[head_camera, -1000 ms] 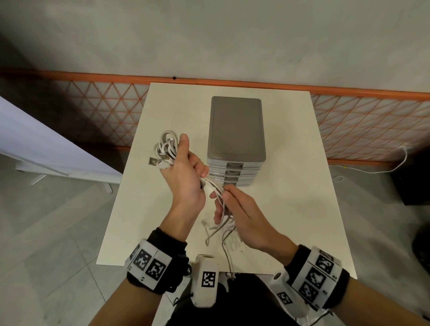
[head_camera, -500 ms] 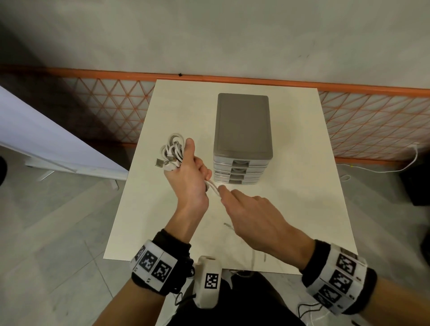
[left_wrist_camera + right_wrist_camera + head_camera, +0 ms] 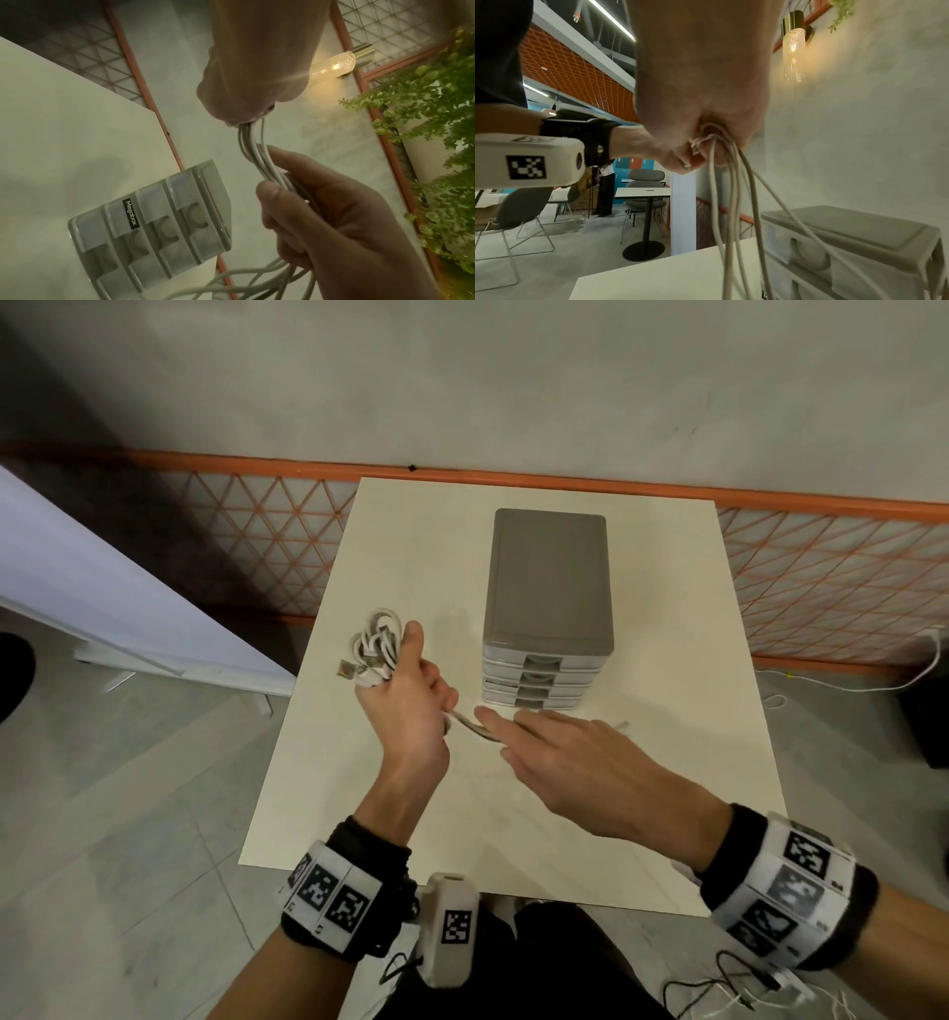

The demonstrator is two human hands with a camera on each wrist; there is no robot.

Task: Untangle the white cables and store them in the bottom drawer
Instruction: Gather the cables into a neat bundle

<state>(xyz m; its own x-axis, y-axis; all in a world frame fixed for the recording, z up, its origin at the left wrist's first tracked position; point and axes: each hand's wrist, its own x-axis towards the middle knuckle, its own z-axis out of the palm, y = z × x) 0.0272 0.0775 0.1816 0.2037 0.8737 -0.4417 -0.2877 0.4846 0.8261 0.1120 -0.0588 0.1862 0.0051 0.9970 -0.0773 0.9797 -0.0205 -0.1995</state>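
Observation:
The white cables [image 3: 377,644] are a looped bundle with plugs sticking out, held above the table's left side by my left hand [image 3: 411,683], which grips them in a fist. Several strands [image 3: 470,724] run from that fist to my right hand [image 3: 493,734]. In the left wrist view my right hand [image 3: 272,182] pinches these strands [image 3: 253,154] between thumb and fingers, and the rest hang loose below it. The grey drawer unit [image 3: 549,577] stands mid-table with all its drawers [image 3: 539,683] closed, just behind my hands. One cable end [image 3: 624,724] peeks out past my right hand.
The white table [image 3: 683,711] is small and square, with its far edge against an orange mesh railing [image 3: 287,541]. A white board [image 3: 102,608] leans at the left. Another white cord [image 3: 873,685] lies on the floor at the right.
My right hand has slid up the strands toward the left fist and turned flatter over the table. The hanging strands have been drawn up under it. The left hand kept its grip.

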